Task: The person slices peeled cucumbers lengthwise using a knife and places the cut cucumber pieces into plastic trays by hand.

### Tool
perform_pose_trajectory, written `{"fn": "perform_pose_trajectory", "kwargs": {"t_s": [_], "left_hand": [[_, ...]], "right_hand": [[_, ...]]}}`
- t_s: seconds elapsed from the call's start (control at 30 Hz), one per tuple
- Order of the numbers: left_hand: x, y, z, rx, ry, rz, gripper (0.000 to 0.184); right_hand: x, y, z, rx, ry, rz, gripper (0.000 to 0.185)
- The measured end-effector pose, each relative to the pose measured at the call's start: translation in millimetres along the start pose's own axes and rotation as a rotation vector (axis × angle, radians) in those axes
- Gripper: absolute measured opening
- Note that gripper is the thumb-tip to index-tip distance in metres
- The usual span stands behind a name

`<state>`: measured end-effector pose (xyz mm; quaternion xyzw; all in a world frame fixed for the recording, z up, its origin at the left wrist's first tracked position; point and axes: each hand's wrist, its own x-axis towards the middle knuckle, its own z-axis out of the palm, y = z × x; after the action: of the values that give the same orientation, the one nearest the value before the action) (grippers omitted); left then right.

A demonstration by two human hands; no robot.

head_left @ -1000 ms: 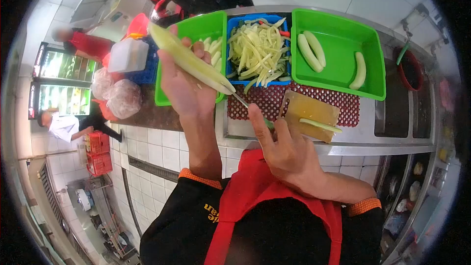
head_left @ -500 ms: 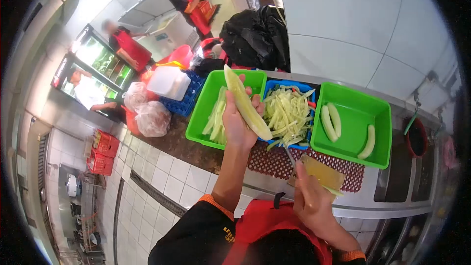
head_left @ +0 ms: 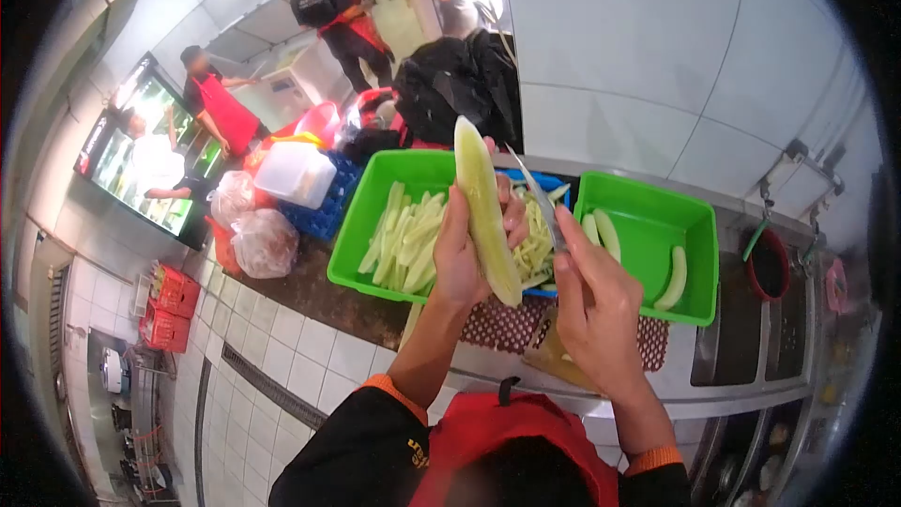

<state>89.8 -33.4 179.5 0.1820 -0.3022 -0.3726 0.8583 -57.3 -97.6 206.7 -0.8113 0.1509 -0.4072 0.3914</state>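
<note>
A long pale-green cucumber piece (head_left: pixel 486 216) stands upright in my left hand (head_left: pixel 457 258), its cut face showing. My right hand (head_left: pixel 601 305) is closed round a knife (head_left: pixel 540 190), whose blade points up beside the cucumber without touching it. Behind my left hand, a blue basket (head_left: pixel 561 190) holds cut strips, partly hidden. To the left is a green tub (head_left: pixel 375 169) with several long strips. The green tub on the right (head_left: pixel 648 192) holds peeled whole cucumbers.
A cutting board (head_left: pixel 554 359) lies on a dark red perforated mat (head_left: pixel 497 324) below my hands. Plastic bags (head_left: pixel 266 242) and a white container (head_left: pixel 296 174) stand left. Sinks (head_left: pixel 732 338) are at the right. Several people stand in the background.
My right hand has raised the knife, its blade now pointing upward. The cucumber in my left hand has turned more upright. The view has shifted, and background people have moved.
</note>
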Motion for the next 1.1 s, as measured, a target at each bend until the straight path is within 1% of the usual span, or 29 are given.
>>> {"fn": "perform_pose_trajectory", "kwargs": {"t_s": [0.07,0.1,0.17,0.23,0.3,0.43,0.5,0.53,0.6,0.63,0.7,0.83,0.9,0.93,0.97,1.03,1.1], "left_hand": [[0.6,0.1,4.6,-0.002,-0.033,0.028,0.057],[-0.9,0.2,6.0,-0.008,-0.025,0.019,0.057],[-2.9,1.0,6.6,0.000,-0.032,0.040,0.057],[-4.8,-0.7,5.1,-0.013,-0.030,0.040,0.055],[-7.9,-1.6,6.2,0.061,0.116,0.037,0.054],[-10.0,-2.7,6.6,0.107,0.071,0.067,0.052],[-11.7,-2.6,10.4,0.168,0.154,0.087,0.053],[-12.2,-2.0,12.7,0.168,0.158,0.082,0.053],[-11.4,0.2,15.7,0.277,0.171,0.101,0.054],[-11.9,0.8,12.3,0.277,0.174,0.097,0.054],[-13.4,2.2,2.7,0.221,0.080,0.089,0.055],[-10.3,3.9,-1.3,0.237,0.102,0.094,0.055],[-5.3,5.1,1.3,0.283,0.134,0.143,0.057],[-4.2,5.4,7.9,0.219,0.231,0.134,0.056],[-3.3,7.1,5.9,0.218,0.237,0.130,0.056],[-1.8,14.1,0.4,0.228,0.120,0.134,0.056],[-1.0,17.8,3.6,0.207,0.152,0.132,0.055]], "right_hand": [[4.7,-1.8,1.8,-0.035,0.012,-0.086,0.042],[5.5,-4.1,0.7,-0.040,0.008,-0.074,0.042],[7.3,-8.8,-1.1,-0.113,-0.068,-0.055,0.035],[8.7,-8.6,1.8,-0.118,-0.056,-0.068,0.035],[9.5,-9.1,4.2,-0.122,-0.044,-0.083,0.036],[9.7,-12.4,6.4,-0.116,-0.050,-0.093,0.039],[9.2,-13.6,7.0,-0.123,-0.058,-0.092,0.040],[8.6,-14.0,7.2,-0.131,-0.064,-0.092,0.041],[7.4,-15.5,8.1,-0.138,-0.071,-0.091,0.043],[6.3,-16.8,8.6,-0.159,-0.083,-0.088,0.045],[3.9,-18.2,8.6,-0.180,-0.096,-0.073,0.047],[-0.2,-20.1,5.2,-0.240,-0.140,-0.065,0.050],[-5.3,-19.9,4.8,-0.256,-0.172,-0.044,0.051],[-8.4,-18.9,5.1,-0.280,-0.200,-0.043,0.052],[-10.7,-18.2,5.5,-0.303,-0.226,-0.044,0.052],[-15.2,-17.7,4.8,-0.300,-0.253,-0.031,0.052],[-19.9,-17.0,4.4,-0.297,-0.275,-0.018,0.053]]}}
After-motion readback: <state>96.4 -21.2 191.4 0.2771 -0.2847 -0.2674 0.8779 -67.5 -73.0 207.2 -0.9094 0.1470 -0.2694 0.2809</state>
